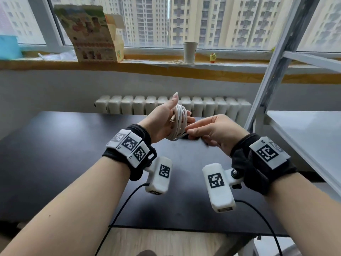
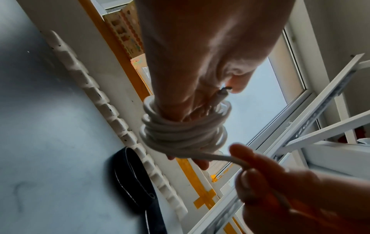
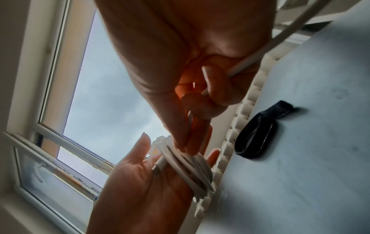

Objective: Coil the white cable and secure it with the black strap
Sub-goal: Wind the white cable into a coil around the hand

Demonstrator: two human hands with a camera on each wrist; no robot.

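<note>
White cable (image 1: 179, 121) wound round L hand (image 1: 162, 122), fingers straight; R hand (image 1: 212, 132) pinches its loose end beside the coil; black strap (image 3: 258, 136) lies looped on table (image 1: 55, 163) nr far edge.

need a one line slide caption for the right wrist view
Right hand feeds the white cable onto a coil around the left hand; black strap lies on the table.
</note>
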